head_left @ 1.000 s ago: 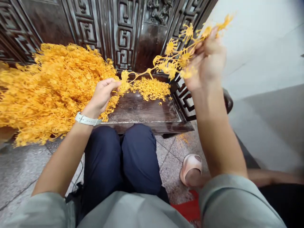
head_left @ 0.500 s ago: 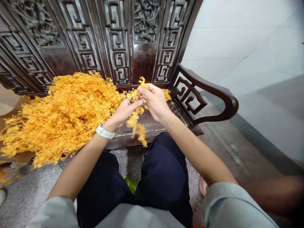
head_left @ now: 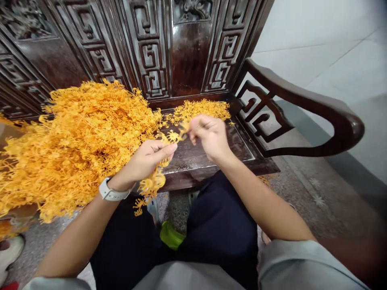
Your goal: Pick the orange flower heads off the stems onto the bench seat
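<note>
My left hand point(head_left: 146, 159), with a white watch on its wrist, is closed around a branching yellow plastic sprig point(head_left: 151, 183) that hangs down past my knee. My right hand point(head_left: 210, 135) pinches the sprig's upper end over the seat of a dark carved wooden chair point(head_left: 205, 151). A big heap of the same yellow sprigs point(head_left: 75, 137) lies to the left of my hands. A smaller pile of loose yellow pieces point(head_left: 202, 109) sits at the back of the seat, just beyond my right hand.
The chair's carved back point(head_left: 169, 48) rises behind the piles, and its curved armrest point(head_left: 302, 104) stands to the right. My knees in dark trousers point(head_left: 217, 225) are under my hands. A green object point(head_left: 171, 235) lies on the speckled floor between my legs.
My right hand came down from high on the right to meet the left over the seat. The sprig, stretched between both hands before, now hangs from the left hand.
</note>
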Motion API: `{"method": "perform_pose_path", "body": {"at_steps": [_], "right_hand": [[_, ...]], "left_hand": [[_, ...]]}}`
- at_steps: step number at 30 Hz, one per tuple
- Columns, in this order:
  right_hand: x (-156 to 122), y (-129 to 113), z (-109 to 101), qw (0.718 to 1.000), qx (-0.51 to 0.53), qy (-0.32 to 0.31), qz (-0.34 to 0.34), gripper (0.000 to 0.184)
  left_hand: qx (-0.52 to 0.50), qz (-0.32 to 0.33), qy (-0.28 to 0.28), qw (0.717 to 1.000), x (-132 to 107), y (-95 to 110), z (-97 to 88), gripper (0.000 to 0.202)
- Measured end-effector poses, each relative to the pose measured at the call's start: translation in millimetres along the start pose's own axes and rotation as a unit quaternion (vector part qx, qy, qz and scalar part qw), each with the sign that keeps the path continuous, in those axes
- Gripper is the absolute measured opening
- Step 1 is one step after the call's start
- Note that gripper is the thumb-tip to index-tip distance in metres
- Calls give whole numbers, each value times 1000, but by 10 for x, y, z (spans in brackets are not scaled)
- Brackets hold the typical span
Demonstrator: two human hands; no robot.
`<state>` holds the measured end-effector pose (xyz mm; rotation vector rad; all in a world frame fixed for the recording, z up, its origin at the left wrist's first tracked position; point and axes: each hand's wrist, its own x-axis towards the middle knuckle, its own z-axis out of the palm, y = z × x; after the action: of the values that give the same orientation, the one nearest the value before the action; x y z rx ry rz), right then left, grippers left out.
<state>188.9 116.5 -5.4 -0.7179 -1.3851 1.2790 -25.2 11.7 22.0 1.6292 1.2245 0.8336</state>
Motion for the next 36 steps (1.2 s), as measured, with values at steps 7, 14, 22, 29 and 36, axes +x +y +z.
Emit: {"method": "perform_pose_path", "body": {"at_steps": [7, 14, 22, 29, 36], "right_hand": [[-57, -24, -263, 976, -142, -163, 24, 33], [-187, -196, -12, 798, 20, -589, 127, 22], [-53, -157, 115, 923, 267, -45, 273, 18], [-262, -137, 231, 982, 93, -14, 165, 21], [-233, -104, 74, 972, -66, -204, 98, 42]], "left_hand": [[-4, -28, 138, 990, -119, -28, -104, 39], [5, -33, 204, 978, -71, -126, -235, 35], [-13, -28, 162, 986, -95, -100, -137, 36], [19, -29, 82, 996, -79, -68, -29, 39], [13, -48, 39, 998, -106, -51, 24, 40]]}}
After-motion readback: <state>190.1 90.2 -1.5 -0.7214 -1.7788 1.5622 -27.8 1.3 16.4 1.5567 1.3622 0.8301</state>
